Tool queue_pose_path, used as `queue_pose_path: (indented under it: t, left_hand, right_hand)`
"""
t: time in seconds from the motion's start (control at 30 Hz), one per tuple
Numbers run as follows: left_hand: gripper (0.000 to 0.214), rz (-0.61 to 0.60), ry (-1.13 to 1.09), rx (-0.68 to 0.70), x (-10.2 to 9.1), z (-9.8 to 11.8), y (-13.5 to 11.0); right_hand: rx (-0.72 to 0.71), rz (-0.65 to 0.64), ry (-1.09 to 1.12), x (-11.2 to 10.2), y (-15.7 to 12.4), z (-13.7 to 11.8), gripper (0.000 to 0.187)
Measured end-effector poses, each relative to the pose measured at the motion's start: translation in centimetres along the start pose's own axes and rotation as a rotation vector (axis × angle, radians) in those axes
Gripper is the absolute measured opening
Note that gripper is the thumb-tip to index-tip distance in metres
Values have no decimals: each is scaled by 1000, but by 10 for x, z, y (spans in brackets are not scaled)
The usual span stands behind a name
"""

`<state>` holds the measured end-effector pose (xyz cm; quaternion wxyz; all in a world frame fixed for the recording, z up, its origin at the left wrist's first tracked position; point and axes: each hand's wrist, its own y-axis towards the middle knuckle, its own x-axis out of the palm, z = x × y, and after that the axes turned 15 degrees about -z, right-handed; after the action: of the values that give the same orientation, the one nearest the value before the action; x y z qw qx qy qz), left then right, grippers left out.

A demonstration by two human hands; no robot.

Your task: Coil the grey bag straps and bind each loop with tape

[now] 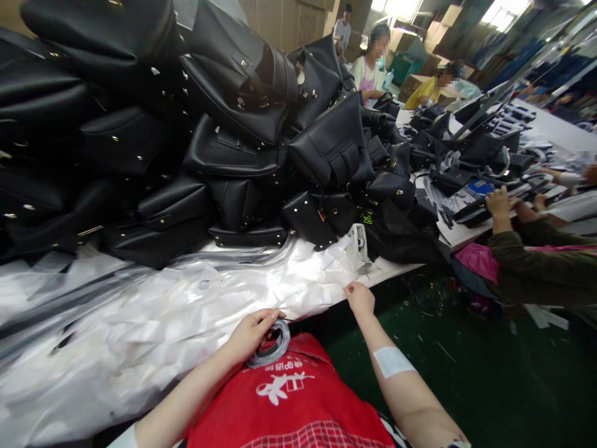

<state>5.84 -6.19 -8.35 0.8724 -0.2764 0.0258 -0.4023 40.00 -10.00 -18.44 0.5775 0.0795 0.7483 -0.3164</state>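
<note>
My left hand (252,334) is closed round a coil of thin grey strip (280,344), held low against the red apron (298,398). A short dark end of the strip sticks out by its fingertips. My right hand (361,300) is pinched at the table's front edge; whatever its fingertips hold, if anything, is too small to make out. Just beyond it stands a pale tape dispenser (358,244). Clear and white plastic sheets (186,317), with long dark strips among them, spread over the table beside my left hand.
Black handbags (242,68) are piled high along the back of the table. At right a co-worker's hand (499,204) rests by bags on another table, with a dark sleeve (517,249) behind it. Scraps lie on the green floor (448,373). Other people work farther back.
</note>
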Motion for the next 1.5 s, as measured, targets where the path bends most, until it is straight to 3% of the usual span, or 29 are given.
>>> queue_pose_path:
  t: [0.2,0.4,0.8,1.5]
  left_hand:
    - [55,-15,34,-5,-6,-3,-8]
    - [68,-5,43,-84,-16,-13,-10]
    - [73,-14,17,-109,-18,-11,-6]
    - [68,16,21,-104,-8,-2,-5]
  right_hand:
    - [-58,136,20,41,4,-18,21]
    - [-100,185,103,74,11,-11,24]
    - [-151,209,139,82,23,-4,26]
    - [-254,167,-135,78,17,0,20]
